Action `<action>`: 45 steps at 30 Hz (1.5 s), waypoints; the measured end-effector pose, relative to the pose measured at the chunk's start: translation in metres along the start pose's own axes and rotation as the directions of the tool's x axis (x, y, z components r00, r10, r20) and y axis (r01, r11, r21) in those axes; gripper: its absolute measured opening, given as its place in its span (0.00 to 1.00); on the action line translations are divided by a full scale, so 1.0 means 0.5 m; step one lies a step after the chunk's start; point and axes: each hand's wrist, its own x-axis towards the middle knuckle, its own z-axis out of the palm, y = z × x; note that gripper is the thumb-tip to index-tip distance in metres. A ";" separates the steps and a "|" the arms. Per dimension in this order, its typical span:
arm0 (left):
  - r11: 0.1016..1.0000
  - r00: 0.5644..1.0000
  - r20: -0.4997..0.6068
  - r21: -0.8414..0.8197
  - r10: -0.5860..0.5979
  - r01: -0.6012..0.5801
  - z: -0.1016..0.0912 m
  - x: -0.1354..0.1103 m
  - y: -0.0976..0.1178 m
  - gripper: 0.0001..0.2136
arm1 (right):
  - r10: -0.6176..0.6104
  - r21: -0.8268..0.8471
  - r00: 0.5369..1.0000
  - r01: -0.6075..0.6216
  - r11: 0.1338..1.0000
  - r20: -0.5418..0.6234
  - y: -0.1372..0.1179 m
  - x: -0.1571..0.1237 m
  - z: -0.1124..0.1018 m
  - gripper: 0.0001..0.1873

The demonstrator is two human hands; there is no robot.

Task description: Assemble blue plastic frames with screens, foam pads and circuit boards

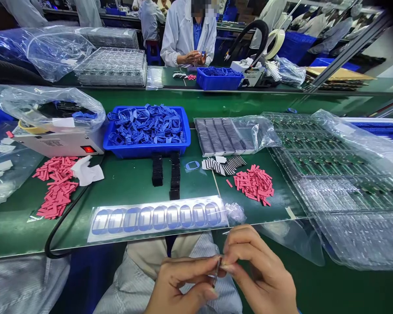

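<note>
In front of my lap, past the bench's front edge, my left hand (190, 281) pinches a small thin part (215, 275), seen nearly edge-on, with a clear or shiny edge. My right hand (257, 266) is closed, thumb and fingertips pressed together at the upper end of that part. Whatever sits between the right fingertips is hidden. Closest on the bench lies a backing sheet (159, 218) bearing a row of oval blue-rimmed stickers. Behind it are two rows of black pieces (175, 174) and a single blue-rimmed oval (192, 165).
A blue bin (144, 150) holds blue plastic frames. Pink strips lie in a right pile (253, 184) and a left pile (57, 187). Trays of green circuit boards (317, 152) stand right; a white machine (59, 141) stands left. Opposite, a person (188, 35) works with both hands.
</note>
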 end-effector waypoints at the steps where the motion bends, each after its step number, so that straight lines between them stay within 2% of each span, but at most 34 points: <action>1: 0.998 0.999 -0.018 -0.043 -0.036 0.036 0.003 0.001 -0.001 0.12 | -0.012 -0.041 1.000 0.012 0.999 -0.001 0.001 -0.008 0.002 0.08; 5: 0.961 0.974 -0.155 -0.246 -0.168 0.126 0.006 0.012 0.000 0.12 | -0.074 -0.149 0.997 0.075 0.986 0.009 0.003 -0.041 -0.004 0.07; 6: 0.958 0.964 -0.198 -0.259 -0.176 0.121 0.002 0.016 0.000 0.13 | -0.053 -0.141 0.998 0.051 0.989 -0.013 0.006 -0.046 -0.012 0.06; 8: 0.964 0.951 -0.257 -0.243 -0.171 0.107 -0.009 0.025 0.002 0.14 | 0.063 -0.121 0.991 -0.078 0.990 -0.122 0.023 -0.050 -0.037 0.05; 10: 0.968 0.948 -0.266 -0.222 -0.175 0.117 -0.021 0.031 0.004 0.15 | 0.205 -0.146 0.951 -0.242 0.959 -0.233 0.059 -0.047 -0.066 0.05; 12: 0.963 0.942 -0.273 -0.235 -0.194 0.131 -0.029 0.034 0.007 0.15 | 0.286 -0.236 0.920 -0.350 0.906 -0.266 0.112 -0.042 -0.088 0.07; 15: 0.954 0.926 -0.320 -0.277 -0.202 0.112 -0.031 0.034 0.011 0.15 | 0.295 -0.404 0.928 -0.366 0.839 -0.228 0.193 -0.041 -0.092 0.12; 17: 0.952 0.923 -0.327 -0.287 -0.200 0.105 -0.032 0.032 0.015 0.14 | 0.248 -0.485 0.930 -0.354 0.800 -0.269 0.225 -0.046 -0.080 0.11; 19: 0.956 0.920 -0.336 -0.273 -0.200 0.108 -0.035 0.030 0.017 0.14 | 0.189 -0.544 0.938 -0.325 0.774 -0.290 0.235 -0.055 -0.069 0.08; 20: 0.960 0.919 -0.341 -0.256 -0.200 0.114 -0.038 0.029 0.018 0.14 | 0.147 -0.580 0.957 -0.270 0.768 -0.250 0.233 -0.060 -0.065 0.07; 22: 0.967 0.915 -0.350 -0.218 -0.202 0.130 -0.044 0.027 0.019 0.15 | 0.046 -0.662 0.996 -0.084 0.745 -0.075 0.222 -0.069 -0.066 0.11; 24: 0.971 0.911 -0.358 -0.190 -0.205 0.143 -0.051 0.025 0.019 0.16 | -0.043 -0.710 0.994 0.098 0.697 0.096 0.208 -0.075 -0.073 0.15; 25: 0.972 0.910 -0.361 -0.181 -0.206 0.148 -0.054 0.024 0.018 0.16 | -0.074 -0.714 0.990 0.138 0.686 0.119 0.200 -0.078 -0.077 0.15; 26: 0.972 0.908 -0.363 -0.178 -0.207 0.151 -0.056 0.024 0.018 0.16 | -0.092 -0.701 0.992 0.127 0.702 0.088 0.192 -0.080 -0.080 0.13; 28: 0.970 0.907 -0.365 -0.192 -0.211 0.148 -0.060 0.021 0.017 0.16 | -0.058 -0.619 0.998 0.024 0.785 -0.034 0.177 -0.085 -0.081 0.07; 30: 0.964 0.909 -0.357 -0.223 -0.217 0.142 -0.062 0.019 0.017 0.16 | 0.112 -0.493 0.987 -0.155 0.856 -0.116 0.164 -0.090 -0.072 0.05; 31: 0.960 0.910 -0.350 -0.241 -0.223 0.143 -0.063 0.017 0.017 0.16 | 0.229 -0.424 0.964 -0.264 0.866 -0.131 0.158 -0.093 -0.064 0.07; 33: 0.951 0.912 -0.332 -0.270 -0.242 0.154 -0.063 0.014 0.017 0.15 | 0.440 -0.281 0.888 -0.460 0.842 -0.134 0.151 -0.100 -0.044 0.11; 35: 0.942 0.913 -0.315 -0.292 -0.258 0.165 -0.063 0.011 0.017 0.15 | 0.568 -0.103 0.814 -0.580 0.808 -0.124 0.148 -0.105 -0.025 0.14; 39: 0.938 0.926 -0.276 -0.302 -0.260 0.173 -0.059 0.008 0.022 0.15 | 0.690 0.280 0.723 -0.656 0.701 -0.034 0.138 -0.098 0.003 0.17; 41: 0.935 0.934 -0.240 -0.299 -0.266 0.190 -0.055 0.008 0.027 0.16 | 0.710 0.370 0.703 -0.672 0.641 0.047 0.129 -0.085 0.016 0.18; 43: 0.924 0.938 -0.189 -0.309 -0.291 0.224 -0.051 0.007 0.036 0.17 | 0.692 0.380 0.718 -0.663 0.645 0.079 0.122 -0.069 0.029 0.17; 45: 0.907 0.937 -0.140 -0.329 -0.321 0.262 -0.048 0.007 0.044 0.18 | 0.625 0.282 0.781 -0.600 0.748 0.002 0.113 -0.053 0.040 0.15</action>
